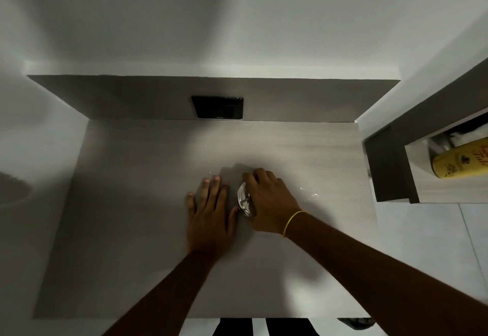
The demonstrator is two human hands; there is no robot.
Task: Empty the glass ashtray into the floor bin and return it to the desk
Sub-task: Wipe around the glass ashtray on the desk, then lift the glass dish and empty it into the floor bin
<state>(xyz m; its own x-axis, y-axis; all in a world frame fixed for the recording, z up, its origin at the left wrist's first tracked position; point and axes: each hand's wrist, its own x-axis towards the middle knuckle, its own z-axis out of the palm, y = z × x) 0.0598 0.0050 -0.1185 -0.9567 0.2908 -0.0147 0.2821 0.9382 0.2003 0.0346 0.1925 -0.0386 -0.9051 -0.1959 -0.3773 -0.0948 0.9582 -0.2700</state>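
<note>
**Ashtray in hand on the desk**

While the pale wooden desk (pixel 137 203) fills most of the view, a black socket panel (pixel 217 107) sits in its back wall. Left hand (pixel 210 211) lies flat, fingers spread, palm down on the desktop. Right hand (pixel 269 201), yellow band (pixel 291 222) at the wrist, covers and grips the glass ashtray (pixel 244 201) resting just beside the left thumb.
</note>
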